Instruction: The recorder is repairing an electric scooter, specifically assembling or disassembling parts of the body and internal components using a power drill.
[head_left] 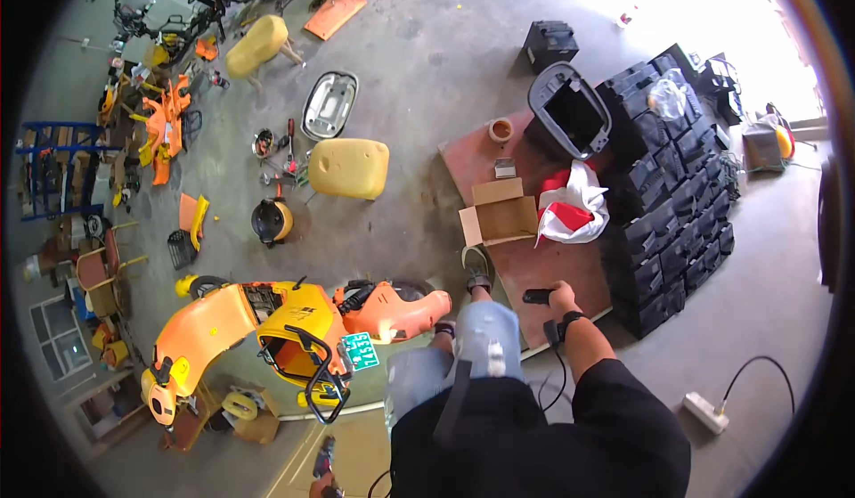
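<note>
My right hand (562, 298) grips a small black object (538, 297) over the reddish board (525, 300), with a black band on the wrist and a dark cable hanging beside it. My left hand (322, 485) is at the lower edge, closed on a dark handheld tool with some red (325, 453), partly cut off. Left of my legs lies an orange and yellow scooter body (230, 318) with a green plate. On the board stand an open cardboard box (508, 221), red and white bags (574, 208), a small round container (500, 130) and a dark open bin (567, 110).
Black cases are stacked (668, 204) along the board's right. A power strip (704, 413) lies at lower right. A yellow seat (349, 167), an oval lid (329, 103), tools and buckets lie mid-floor. Orange panels, bike parts and a blue rack (62, 152) line the left.
</note>
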